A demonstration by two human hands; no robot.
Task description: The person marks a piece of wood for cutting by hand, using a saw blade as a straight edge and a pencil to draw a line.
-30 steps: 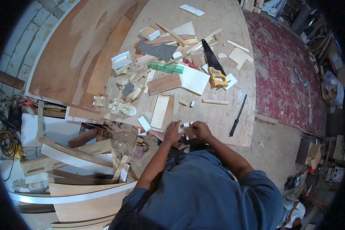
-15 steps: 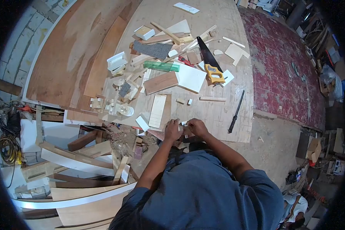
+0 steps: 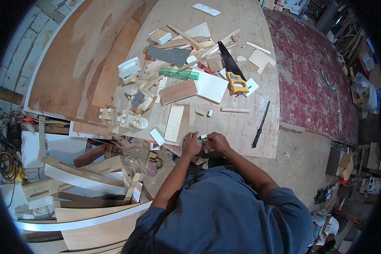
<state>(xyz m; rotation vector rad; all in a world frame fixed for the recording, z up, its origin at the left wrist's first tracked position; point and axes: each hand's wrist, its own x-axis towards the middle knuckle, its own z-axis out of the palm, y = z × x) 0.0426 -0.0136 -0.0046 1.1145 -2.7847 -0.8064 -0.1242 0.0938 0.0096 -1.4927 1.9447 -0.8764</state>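
My left hand (image 3: 190, 144) and my right hand (image 3: 218, 142) are close together at the near edge of the plywood worktop (image 3: 241, 127). Between them they pinch a small wooden piece (image 3: 205, 142) with a pale end. Fingers of both hands curl around it, and most of the piece is hidden. A pale rectangular board (image 3: 174, 117) lies just beyond my left hand. A small white block (image 3: 158, 136) sits to its left.
A handsaw with a yellow handle (image 3: 233, 72), a green ruler (image 3: 180, 74), a white sheet (image 3: 210, 86) and several wood offcuts litter the worktop. A black bar (image 3: 260, 124) lies to the right. Planks and scrap (image 3: 89, 178) are piled on the floor at left.
Both hands stay together on the small piece, with only slight finger shifts. The view has drifted a little, so the worktop items sit slightly higher and to the left.
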